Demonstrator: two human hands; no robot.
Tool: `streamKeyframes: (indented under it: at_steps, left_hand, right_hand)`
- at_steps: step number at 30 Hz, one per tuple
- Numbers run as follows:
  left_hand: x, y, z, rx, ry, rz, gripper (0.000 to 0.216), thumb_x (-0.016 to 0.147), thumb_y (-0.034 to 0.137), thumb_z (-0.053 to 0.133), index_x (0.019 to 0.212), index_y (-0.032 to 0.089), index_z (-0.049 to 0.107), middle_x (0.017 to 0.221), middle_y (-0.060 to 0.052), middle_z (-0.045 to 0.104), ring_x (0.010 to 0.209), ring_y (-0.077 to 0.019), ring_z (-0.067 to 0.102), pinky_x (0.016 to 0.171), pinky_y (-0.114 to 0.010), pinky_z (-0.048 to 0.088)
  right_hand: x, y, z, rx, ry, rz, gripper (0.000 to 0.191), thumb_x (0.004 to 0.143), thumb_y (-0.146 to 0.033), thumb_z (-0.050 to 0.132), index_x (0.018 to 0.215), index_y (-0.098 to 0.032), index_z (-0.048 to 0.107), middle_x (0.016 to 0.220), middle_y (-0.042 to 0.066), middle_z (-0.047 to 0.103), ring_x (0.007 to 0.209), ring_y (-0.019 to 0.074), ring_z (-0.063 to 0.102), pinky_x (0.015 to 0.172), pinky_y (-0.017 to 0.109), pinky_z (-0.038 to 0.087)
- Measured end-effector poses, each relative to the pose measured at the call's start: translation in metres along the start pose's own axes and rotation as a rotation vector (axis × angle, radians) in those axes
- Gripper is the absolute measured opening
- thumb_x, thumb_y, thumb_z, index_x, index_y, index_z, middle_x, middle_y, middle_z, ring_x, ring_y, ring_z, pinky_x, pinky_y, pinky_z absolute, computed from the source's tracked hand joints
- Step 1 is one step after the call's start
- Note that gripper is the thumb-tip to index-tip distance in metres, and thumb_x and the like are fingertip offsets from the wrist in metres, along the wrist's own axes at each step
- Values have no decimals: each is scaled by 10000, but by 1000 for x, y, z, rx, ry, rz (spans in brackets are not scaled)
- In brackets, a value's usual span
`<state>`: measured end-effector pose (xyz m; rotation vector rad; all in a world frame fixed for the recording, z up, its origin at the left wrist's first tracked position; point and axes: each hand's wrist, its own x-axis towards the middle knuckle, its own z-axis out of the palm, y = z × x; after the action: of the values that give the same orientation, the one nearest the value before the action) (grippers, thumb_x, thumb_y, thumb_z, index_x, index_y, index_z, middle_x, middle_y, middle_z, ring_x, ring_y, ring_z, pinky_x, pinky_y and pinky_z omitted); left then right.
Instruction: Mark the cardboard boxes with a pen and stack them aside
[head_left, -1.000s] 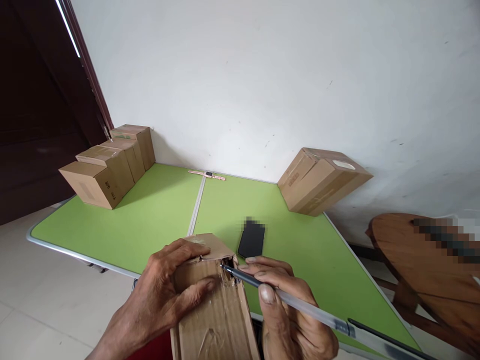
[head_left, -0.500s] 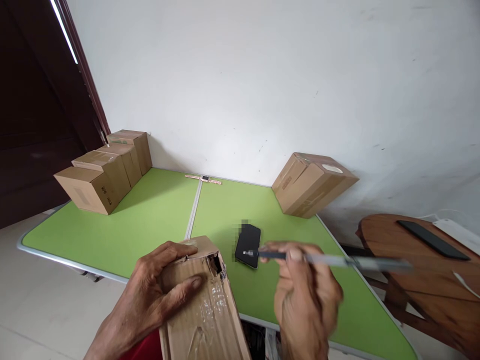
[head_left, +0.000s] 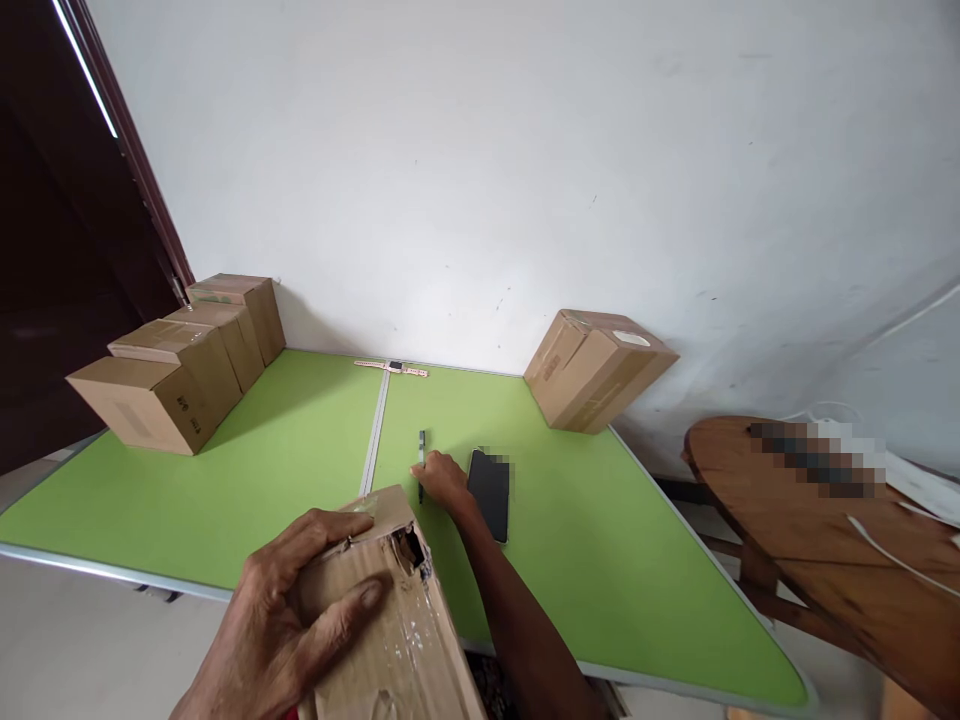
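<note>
My left hand [head_left: 289,625] grips the torn end of a taped cardboard box [head_left: 405,620] held close to me at the near table edge. A ragged hole shows at the box's top corner. My right hand [head_left: 442,478] reaches out over the green table [head_left: 300,440], its fingers closed on a pen [head_left: 421,452] that lies flat on the surface. A black phone [head_left: 490,492] lies just right of that hand.
Several cardboard boxes [head_left: 172,370] stand in a row at the table's far left. Another box [head_left: 592,365] leans against the white wall at the far right. A watch [head_left: 391,367] lies at the back by the wall. A brown wooden table [head_left: 825,530] stands to the right.
My right hand pulled the pen away from the hole in the box, swung it up, then reached forward and brought it down flat on the table beside the phone.
</note>
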<state>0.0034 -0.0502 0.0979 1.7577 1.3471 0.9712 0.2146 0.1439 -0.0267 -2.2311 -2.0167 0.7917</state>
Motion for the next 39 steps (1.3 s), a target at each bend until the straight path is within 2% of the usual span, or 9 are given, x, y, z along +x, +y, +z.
streamKeyframes:
  at_steps: [7,10,14,20,22,27,30,35,39]
  left_hand:
    - [-2,-2,2,-35,29,-4,368,938,509,740,1217,268,765,1265,-83,783,1047,-271,781,771,-267,659]
    - [-3,-4,1,-11,56,19,357,932,504,748,1212,283,770,1246,-69,792,1038,-264,782,766,-262,656]
    - [-2,-8,-1,43,41,86,326,938,476,751,1207,294,771,1241,-59,792,1050,-254,780,797,-259,654]
    - [-4,-8,1,5,40,67,351,935,501,748,1204,276,769,1234,-74,788,1040,-258,774,785,-259,651]
    - [-6,-9,2,-43,68,14,378,929,532,743,1203,272,769,1251,-80,782,1025,-262,776,723,-245,649]
    - [-4,-16,-2,-30,35,27,381,919,503,762,1233,287,755,1283,-78,770,1025,-268,779,744,-255,662]
    - [-1,-17,-3,-21,23,38,366,934,494,749,1242,295,750,1287,-72,765,1021,-262,779,797,-273,665]
    - [2,-13,-2,-31,21,38,343,949,495,733,1223,290,750,1225,-62,782,989,-244,779,785,-265,654]
    - [4,-9,0,-65,-5,31,330,964,482,725,1233,291,739,1158,-42,795,934,-219,778,737,-239,639]
  right_hand:
    - [-21,8,-4,0,98,51,342,1049,-458,622,1217,-167,686,1201,94,724,1060,243,711,946,456,584]
    - [-48,27,-6,1,253,172,481,1069,-504,524,1331,-112,616,1335,219,658,1231,329,645,946,443,552]
    - [-73,53,1,21,343,368,754,927,-604,692,1373,-11,559,1417,358,541,1355,487,514,959,542,532]
    - [-66,63,10,213,332,419,831,775,-462,840,1368,33,535,1402,391,547,1317,500,569,975,548,532]
    - [-61,69,10,324,329,412,834,715,-473,866,1329,3,562,1379,382,580,1277,500,612,962,539,544]
    - [-58,91,13,724,265,305,402,702,-430,807,974,-175,659,1087,199,766,1090,414,730,829,460,607]
    - [-70,101,18,1048,193,218,407,666,-432,808,948,-194,637,963,138,785,928,366,781,718,441,638]
    - [-127,102,15,1523,56,40,571,665,-469,915,1094,-161,696,1178,151,797,1062,352,790,914,475,651]
    - [-192,85,-17,1842,52,-35,448,735,-333,962,1114,-171,786,1163,125,820,929,285,806,779,375,660]
